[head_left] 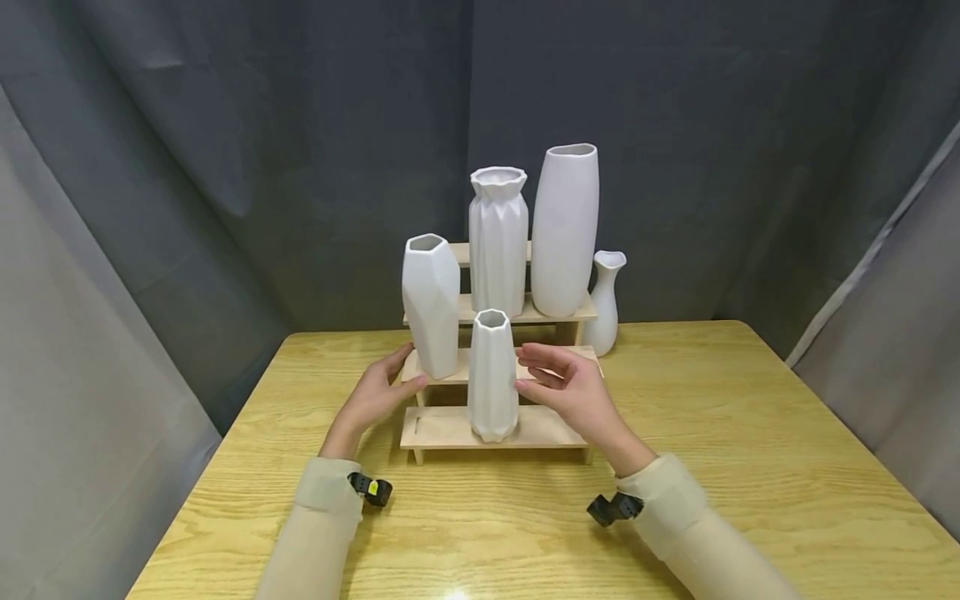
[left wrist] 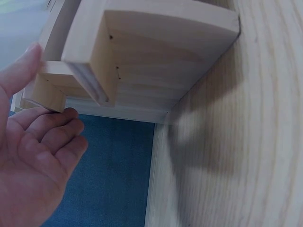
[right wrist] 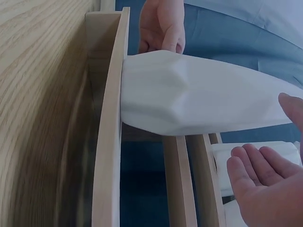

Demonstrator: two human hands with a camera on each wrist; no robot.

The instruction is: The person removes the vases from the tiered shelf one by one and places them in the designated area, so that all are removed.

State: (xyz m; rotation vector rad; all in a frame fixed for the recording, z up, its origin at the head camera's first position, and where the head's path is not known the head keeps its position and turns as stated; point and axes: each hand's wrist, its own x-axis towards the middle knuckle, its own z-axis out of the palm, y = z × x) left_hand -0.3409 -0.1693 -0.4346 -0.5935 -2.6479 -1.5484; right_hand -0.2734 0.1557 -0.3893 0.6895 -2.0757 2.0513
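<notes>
On the yellow wooden table (head_left: 750, 467), in front of a grey curtain (head_left: 262, 167), stands a stepped wooden display shelf (head_left: 450, 429) with several tiers. Its upper tiers carry the tallest smooth white vase (head_left: 564, 229) and, just beside it to the left, a pleated white vase (head_left: 497, 237). A small white bottle vase (head_left: 606, 302) stands on the table just to the right of the shelf. One tier lower, at the left end, stands a faceted white vase (head_left: 431, 304), upright. On the lowest tier, near the middle, stands a smaller ribbed white vase (head_left: 492, 375), also upright.

Both forearms, in cream sleeves, reach forward across the table from the near edge, each with a black wrist device. The left hand (head_left: 377, 392) lies at the left end of the shelf beside the base of the faceted vase, palm turned inward, thumb close against the vase's foot and fingers loosely extended; the left wrist view shows the palm open beside the shelf's end, gripping nothing. The right hand (head_left: 567, 387) hovers just to the right of the ribbed vase, palm facing it, fingers spread and relaxed; whether the fingertips touch the vase cannot be told. In the right wrist view the palm (right wrist: 265, 189) is wide open with a gap between it and the vase.
</notes>
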